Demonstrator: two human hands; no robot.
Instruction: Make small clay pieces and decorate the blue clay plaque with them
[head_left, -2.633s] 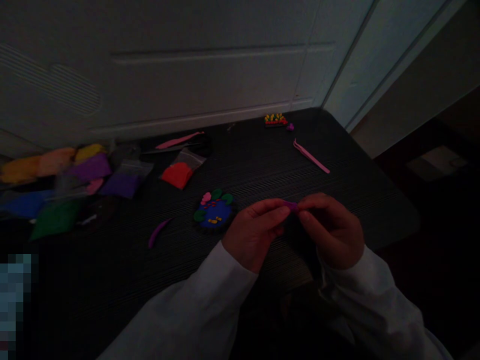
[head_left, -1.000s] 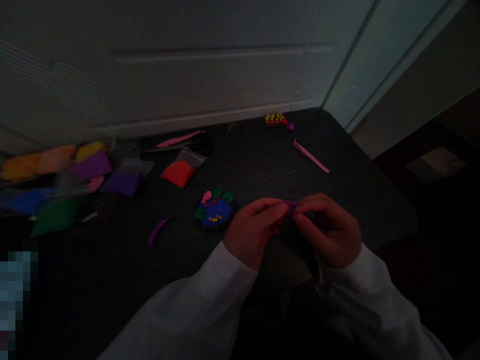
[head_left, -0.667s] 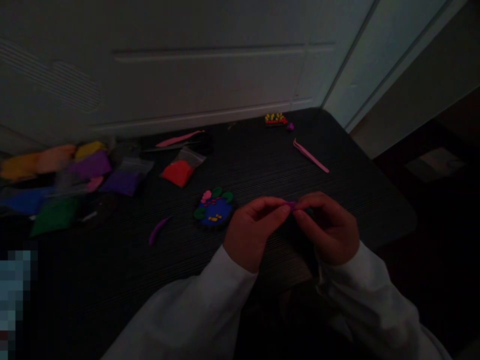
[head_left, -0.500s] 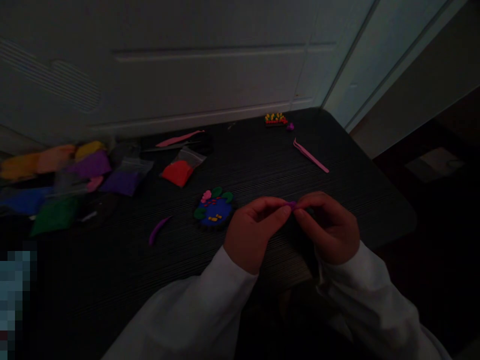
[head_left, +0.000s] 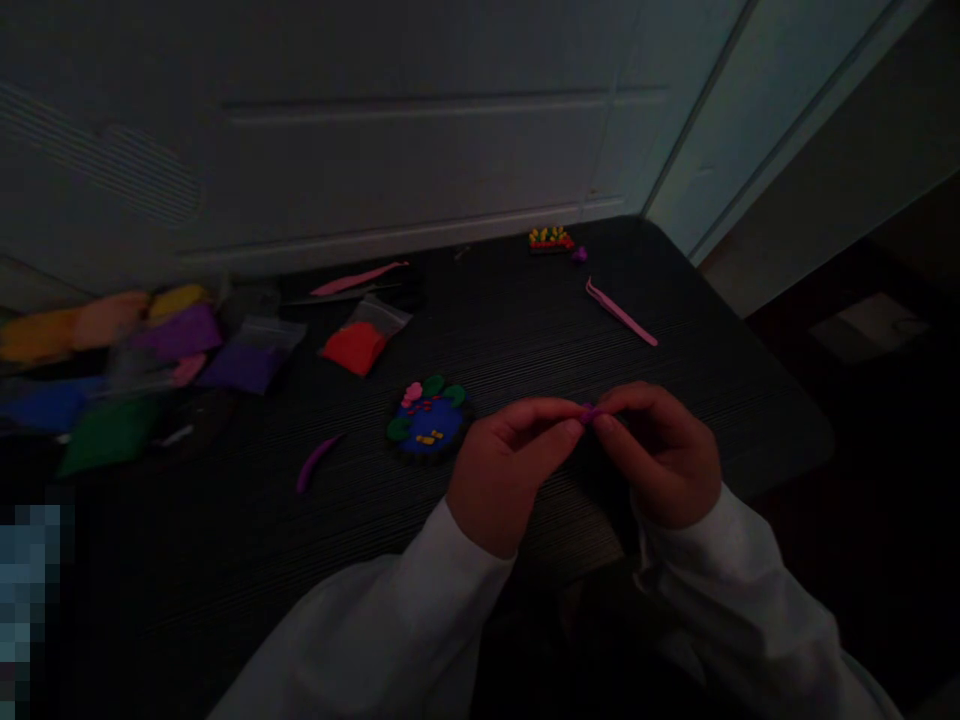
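Observation:
Between the fingertips of both hands is a small piece of purple modelling clay (head_left: 589, 413), mostly covered by the fingers. My left hand (head_left: 510, 460) pinches it from the left, thumb and forefinger closed. From the right, my right hand (head_left: 664, 455) pinches the same piece. Just left of my left hand lies a clay pond (head_left: 429, 424) with a dark rim, blue middle, green leaves and a pink flower. A curved, tapering strip of purple clay (head_left: 316, 463) rests on the dark table (head_left: 517, 340) farther left.
Pink tweezers (head_left: 621, 313) lie beyond my right hand. A small clay flower bed (head_left: 550, 240) and a purple clay bit (head_left: 580, 255) sit near the wall. A bag of red clay (head_left: 356, 347), scissors (head_left: 341, 294) and several coloured clay bags (head_left: 112, 430) are at left.
Both hands stay over the same spot, with fingertips shifting slightly around the purple clay. A looser bit showed between them a second ago; now it is compact. Other things stay put.

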